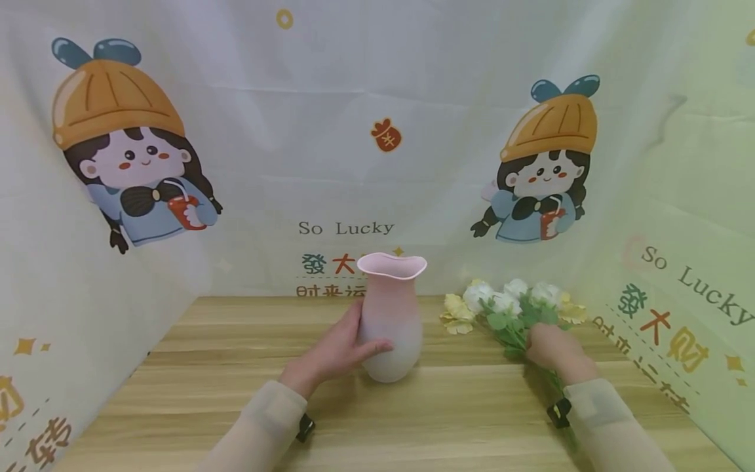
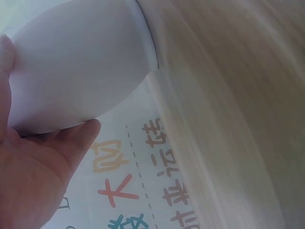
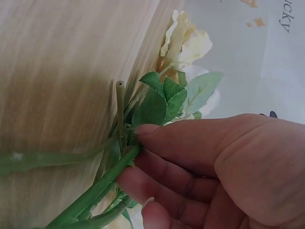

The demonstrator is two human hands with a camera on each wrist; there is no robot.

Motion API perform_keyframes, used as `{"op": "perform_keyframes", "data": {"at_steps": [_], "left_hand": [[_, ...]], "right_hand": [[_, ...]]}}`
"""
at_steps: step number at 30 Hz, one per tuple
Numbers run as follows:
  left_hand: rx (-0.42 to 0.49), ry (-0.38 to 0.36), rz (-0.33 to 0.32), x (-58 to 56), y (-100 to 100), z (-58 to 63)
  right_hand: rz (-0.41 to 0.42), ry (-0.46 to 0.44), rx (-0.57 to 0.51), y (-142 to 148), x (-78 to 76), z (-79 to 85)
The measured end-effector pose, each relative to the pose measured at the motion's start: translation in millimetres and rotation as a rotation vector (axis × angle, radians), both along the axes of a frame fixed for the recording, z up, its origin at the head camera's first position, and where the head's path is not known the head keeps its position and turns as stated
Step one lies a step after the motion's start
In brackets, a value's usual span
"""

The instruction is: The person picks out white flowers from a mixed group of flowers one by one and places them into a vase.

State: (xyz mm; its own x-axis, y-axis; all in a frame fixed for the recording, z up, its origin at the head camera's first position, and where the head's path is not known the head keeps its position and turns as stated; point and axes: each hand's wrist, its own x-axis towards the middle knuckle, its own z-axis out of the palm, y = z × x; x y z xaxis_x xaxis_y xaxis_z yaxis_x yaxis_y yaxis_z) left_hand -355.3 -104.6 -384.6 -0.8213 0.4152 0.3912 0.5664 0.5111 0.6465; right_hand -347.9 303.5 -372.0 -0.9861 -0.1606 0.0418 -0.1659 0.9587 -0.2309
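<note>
A vase (image 1: 392, 328) with a wavy rim, pink above and white below, stands upright on the table near the middle of the head view. My left hand (image 1: 336, 347) grips it from the left side, thumb across its front and fingers behind. In the left wrist view the vase's pale lower body (image 2: 86, 67) fills the upper left. To the right lies a bunch of artificial flowers (image 1: 507, 301) with white and yellow blooms. My right hand (image 1: 551, 347) pinches its green stems (image 3: 102, 191) between thumb and fingers, just below the leaves (image 3: 162, 100).
The wood-grain table (image 1: 236, 367) runs back to a printed cloth backdrop (image 1: 265, 151) that also hangs along both sides. Black wrist straps show under both sleeves.
</note>
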Motion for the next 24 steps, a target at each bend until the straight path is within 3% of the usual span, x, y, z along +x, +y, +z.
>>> {"op": "perform_keyframes", "data": {"at_steps": [10, 19, 24], "left_hand": [[-0.014, 0.013, -0.002, -0.2, 0.0, 0.4], [-0.11, 0.051, 0.012, -1.1, -2.6, 4.9], [-0.107, 0.048, 0.021, -1.4, -2.6, 4.2]], "right_hand": [[-0.004, 0.017, 0.007, -0.6, -2.7, -4.6], [-0.009, 0.007, 0.001, -0.5, -2.0, -6.0], [0.001, 0.014, 0.001, -0.3, -1.0, -5.0]]}}
